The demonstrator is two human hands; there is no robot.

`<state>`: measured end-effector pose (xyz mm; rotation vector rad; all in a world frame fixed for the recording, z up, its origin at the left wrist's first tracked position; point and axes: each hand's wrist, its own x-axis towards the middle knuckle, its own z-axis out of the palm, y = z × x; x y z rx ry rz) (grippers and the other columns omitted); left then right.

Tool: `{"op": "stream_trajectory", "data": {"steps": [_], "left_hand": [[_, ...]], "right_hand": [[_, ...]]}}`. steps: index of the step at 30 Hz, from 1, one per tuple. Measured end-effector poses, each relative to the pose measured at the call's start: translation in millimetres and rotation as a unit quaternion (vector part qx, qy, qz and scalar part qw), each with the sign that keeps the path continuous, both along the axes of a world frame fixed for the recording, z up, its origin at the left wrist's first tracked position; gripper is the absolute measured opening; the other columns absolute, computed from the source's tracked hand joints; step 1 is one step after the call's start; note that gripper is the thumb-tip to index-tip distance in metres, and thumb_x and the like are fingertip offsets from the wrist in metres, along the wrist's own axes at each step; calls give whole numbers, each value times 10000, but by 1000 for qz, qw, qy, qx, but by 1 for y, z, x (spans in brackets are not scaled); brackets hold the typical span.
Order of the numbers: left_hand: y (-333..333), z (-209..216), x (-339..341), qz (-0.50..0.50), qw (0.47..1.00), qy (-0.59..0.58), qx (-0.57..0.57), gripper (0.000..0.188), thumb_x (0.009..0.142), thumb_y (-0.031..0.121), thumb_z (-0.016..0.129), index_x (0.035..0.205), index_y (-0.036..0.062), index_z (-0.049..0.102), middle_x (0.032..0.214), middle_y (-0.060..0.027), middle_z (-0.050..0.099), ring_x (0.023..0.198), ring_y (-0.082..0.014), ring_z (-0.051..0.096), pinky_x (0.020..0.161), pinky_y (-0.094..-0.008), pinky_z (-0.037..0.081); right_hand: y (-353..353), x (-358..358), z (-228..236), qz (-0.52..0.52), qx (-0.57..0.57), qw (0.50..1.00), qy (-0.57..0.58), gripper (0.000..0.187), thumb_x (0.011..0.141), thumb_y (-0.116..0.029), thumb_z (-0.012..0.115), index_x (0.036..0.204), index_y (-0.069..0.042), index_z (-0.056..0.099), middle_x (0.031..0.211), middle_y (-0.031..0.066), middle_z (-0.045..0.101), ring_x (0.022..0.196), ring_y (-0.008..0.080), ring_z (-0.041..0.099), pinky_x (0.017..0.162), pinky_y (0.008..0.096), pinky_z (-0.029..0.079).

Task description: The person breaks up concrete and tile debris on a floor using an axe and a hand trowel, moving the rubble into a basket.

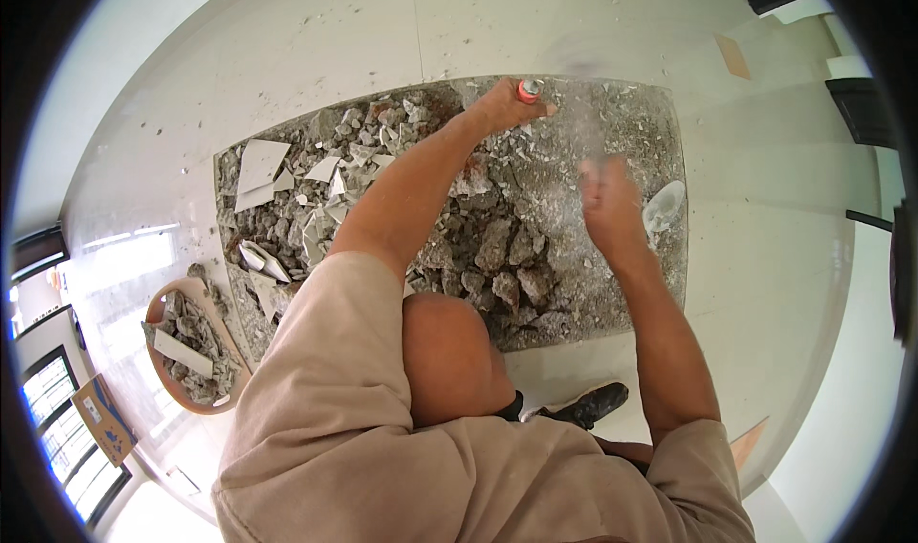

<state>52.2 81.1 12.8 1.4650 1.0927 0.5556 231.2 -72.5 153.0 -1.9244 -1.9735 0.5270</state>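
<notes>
Red-ringed tool over rubble, pale floor around

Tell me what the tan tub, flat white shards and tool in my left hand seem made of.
Tan tub: probably smooth plastic, given its even colour and rounded rim.
White shards: likely ceramic tile, matt-looking, thin and sharply broken.
Tool in your left hand: grey end gleams like metal; red collar perhaps plastic, too small to tell.

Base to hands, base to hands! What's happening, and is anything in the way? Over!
Left hand around red-ringed tool. Right hand blurred, hold unclear. Loose rubble between the arms, maybe in the way.
</notes>
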Motion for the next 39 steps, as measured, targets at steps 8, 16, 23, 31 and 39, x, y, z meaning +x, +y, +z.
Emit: {"op": "stream_trajectory", "data": {"steps": [8,16,23,31,39], "left_hand": [[8,-24,44,1,995,98,8,429,830,425,795,956,20,724,771,-126,697,737,-243,682,698,-390,545],[14,-19,75,-22,969,206,135,505,816,455,765,881,-43,710,771,-227,700,779,-377,704,735,-446,556],[-28,30,61,-28,993,-100,-52,310,887,315,787,748,94,619,718,-17,631,688,-115,585,653,-326,500],[-53,5,68,-120,990,-74,-28,355,862,382,802,772,80,638,695,-13,628,681,-118,581,672,-319,488],[-52,-8,75,-119,991,-68,-2,374,860,392,805,773,70,635,696,-8,623,670,-103,563,667,-309,483]], "right_hand": [[-74,35,-14,-243,-108,903,339,260,1048,-294,535,966,-54,479,635,23,476,438,98,450,383,276,377],[-145,61,5,-286,-141,894,315,214,1053,-241,529,975,-50,472,645,10,478,451,86,448,393,269,379],[-154,55,6,-290,-155,888,321,183,1037,-204,555,1003,-33,499,674,25,544,472,83,487,405,255,394],[-90,45,123,-170,122,873,441,269,1065,-281,489,1010,-20,521,727,55,565,517,103,497,456,258,437],[-82,43,30,-9,93,992,-86,256,1025,-220,520,1028,35,539,785,253,599,694,413,601,679,490,509]]}}
